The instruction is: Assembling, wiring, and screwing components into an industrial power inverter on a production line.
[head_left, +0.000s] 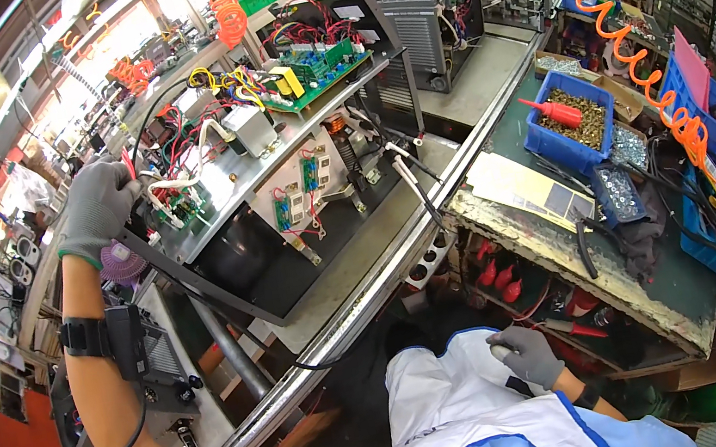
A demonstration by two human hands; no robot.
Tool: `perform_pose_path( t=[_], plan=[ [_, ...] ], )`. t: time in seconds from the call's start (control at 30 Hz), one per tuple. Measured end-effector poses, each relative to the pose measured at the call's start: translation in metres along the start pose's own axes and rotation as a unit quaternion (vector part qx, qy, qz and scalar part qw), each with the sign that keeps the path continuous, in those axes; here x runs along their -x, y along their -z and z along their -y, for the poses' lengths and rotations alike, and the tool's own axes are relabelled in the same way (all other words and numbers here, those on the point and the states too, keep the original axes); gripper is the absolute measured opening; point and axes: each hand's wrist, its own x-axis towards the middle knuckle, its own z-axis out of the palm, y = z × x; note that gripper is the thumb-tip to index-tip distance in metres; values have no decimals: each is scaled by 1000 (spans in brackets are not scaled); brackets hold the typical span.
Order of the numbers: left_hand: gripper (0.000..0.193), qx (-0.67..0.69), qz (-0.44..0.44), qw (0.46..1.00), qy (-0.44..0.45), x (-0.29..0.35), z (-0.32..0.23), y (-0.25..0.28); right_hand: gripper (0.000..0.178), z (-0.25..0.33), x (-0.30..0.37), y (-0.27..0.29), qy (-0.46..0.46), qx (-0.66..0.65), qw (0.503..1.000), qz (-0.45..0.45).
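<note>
Fingers (pixel 122 174) of your grey-gloved left hand (pixel 94 209) bend inward at the left end of an open machine chassis (pixel 228 199), next to a thin red piece (pixel 129 164); you cannot tell from this view whether they grip it. Your right hand (pixel 534 357), gloved alike, is low by your white apron (pixel 464 422), fingers loosely bent; whether they hold anything is unclear.

A long metal-edged bench (pixel 494 76) slants from lower left to upper right, with the chassis on it, ahead of you and to your left. At your right is a second bench (pixel 502 137) with a worn green top. Beyond the chassis, a grey-and-black machine (pixel 415 37) with front knobs stands upright. An orange coiled hose (pixel 602 16) hangs at upper right. On the green top sits a blue bin (pixel 553 150) of small brass-coloured parts, with a yellow-and-white sheet (pixel 511 185) nearer you. A green circuit board (pixel 321 78) sits on the chassis's upper plate. Smaller still, a red squeeze bottle (pixel 558 113) lies in the bin.
</note>
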Motion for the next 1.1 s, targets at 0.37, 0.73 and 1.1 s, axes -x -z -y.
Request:
perform_pose_path(
  t=[0.37, 0.73, 1.1],
  plan=[
    [17, 35, 20, 999, 19, 0, -5, 6, 19, -3, -11, -4, 29, 26, 999, 34],
    [20, -22, 53, 998, -26, -2, 2, 8, 21, -4, -28, -5, 1, -33, 998, 57],
    [24, 64, 5, 998, 1, 8, -1, 7, 35, 53, -205, 45, 92, -144, 965, -199]
  ],
)
